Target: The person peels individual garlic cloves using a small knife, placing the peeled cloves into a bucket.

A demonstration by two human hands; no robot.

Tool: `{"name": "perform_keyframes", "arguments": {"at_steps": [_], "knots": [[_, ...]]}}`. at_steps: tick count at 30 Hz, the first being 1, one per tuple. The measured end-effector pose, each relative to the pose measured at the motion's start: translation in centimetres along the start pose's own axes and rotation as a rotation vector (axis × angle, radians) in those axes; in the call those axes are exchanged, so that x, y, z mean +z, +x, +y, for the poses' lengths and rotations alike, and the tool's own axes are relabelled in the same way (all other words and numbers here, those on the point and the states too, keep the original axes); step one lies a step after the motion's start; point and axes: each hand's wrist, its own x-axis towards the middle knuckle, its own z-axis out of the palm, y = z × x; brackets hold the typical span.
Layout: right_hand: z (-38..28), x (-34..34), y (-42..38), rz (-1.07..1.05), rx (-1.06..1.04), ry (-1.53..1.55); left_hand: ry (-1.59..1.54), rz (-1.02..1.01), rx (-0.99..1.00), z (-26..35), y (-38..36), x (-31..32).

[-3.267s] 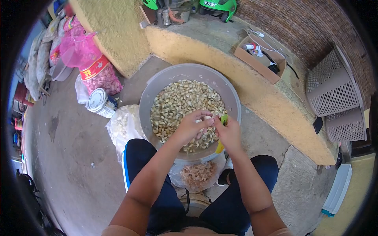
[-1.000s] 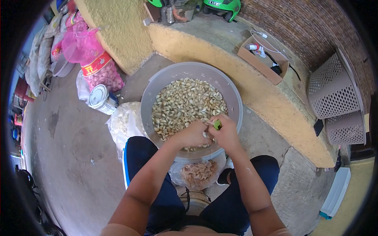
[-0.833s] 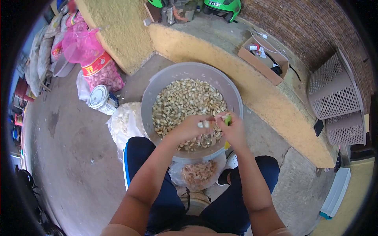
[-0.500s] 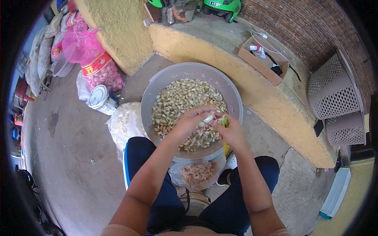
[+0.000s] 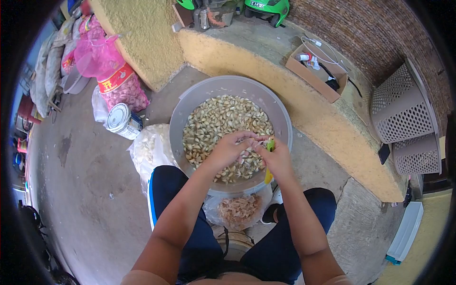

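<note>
A wide grey tub (image 5: 279,110) full of garlic cloves (image 5: 223,116), many whitish and peeled, stands between my knees. Above its near half my two hands meet at the fingertips. My left hand (image 5: 231,151) is closed in a pinch on a garlic clove, mostly covered by the fingers. My right hand (image 5: 278,159) is closed around a small knife (image 5: 269,176) with a green-and-yellow handle; its blade is not clearly visible. Against the tub's near side sits a clear plastic bag (image 5: 240,210) of brownish garlic skins.
Left of the tub are a white plastic bag (image 5: 151,147), a lidded can (image 5: 122,119) and a pink mesh sack (image 5: 124,92) of garlic. A low yellow ledge (image 5: 327,121) runs along the right, bearing a cardboard box (image 5: 316,76). Perforated baskets (image 5: 403,109) stand farther right.
My fingers have drawn closer together, and the white cloves that showed in my left hand are now mostly hidden. The knife handle sits slightly differently in my right hand.
</note>
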Motion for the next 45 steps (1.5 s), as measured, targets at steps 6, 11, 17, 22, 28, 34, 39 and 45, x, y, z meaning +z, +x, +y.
{"name": "perform_keyframes", "arguments": {"at_steps": [6,11,17,22,28,34,39,45], "knots": [[1.4,0.0,0.6,0.118,-0.279,-0.226,0.189,-0.026,-0.06,0.9,-0.6,0.2],[0.3,-0.3,0.4,0.081,-0.025,-0.027,0.258,-0.021,0.001,0.4,-0.4,0.3],[0.4,-1.0,0.8,0.103,0.027,0.137,0.339,0.015,-0.016,0.7,-0.7,0.5],[1.6,-2.0,1.7,0.167,-0.016,0.069,0.271,-0.002,-0.091,0.8,-0.6,0.1],[1.1,-1.7,1.2,0.043,0.055,-0.078,0.029,0.017,0.022,0.6,-0.4,0.0],[0.6,0.5,0.1,-0.039,0.126,0.158,0.073,0.106,0.14,-1.5,0.6,0.2],[1.6,0.8,0.3,-0.038,0.132,0.366,0.107,0.119,0.152,-0.9,0.4,0.4],[0.8,1.1,0.0,-0.067,0.191,0.42,0.113,0.152,0.217,-0.7,0.1,0.8]]}}
